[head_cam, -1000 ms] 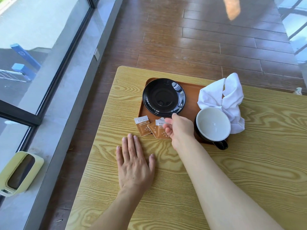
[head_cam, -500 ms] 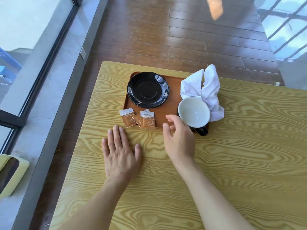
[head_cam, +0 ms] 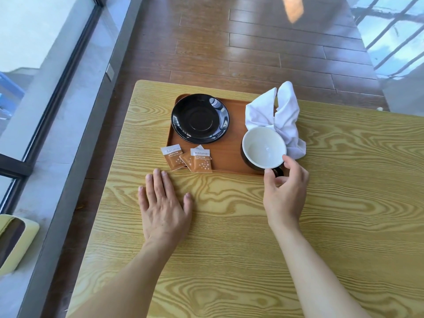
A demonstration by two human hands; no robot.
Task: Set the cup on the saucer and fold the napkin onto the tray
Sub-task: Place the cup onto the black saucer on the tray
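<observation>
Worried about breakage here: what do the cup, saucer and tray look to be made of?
The cup looks like glazed ceramic: glossy white inside, dark outside. The saucer seems the same, black with sharp window reflections. The tray is matte brown with no glare, probably plastic or coated wood; the picture leaves that open.

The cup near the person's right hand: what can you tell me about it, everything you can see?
The round cup, white inside and dark glossy outside, looks ceramic and stands upright and empty at the right end of the brown rectangular tray. Its dark handle points toward the person. The crumpled white cloth napkin presses against its far side. The right hand reaches around the handle, fingers at the rim; a firm grasp cannot be confirmed. The black round saucer sits apart, to its left.
</observation>
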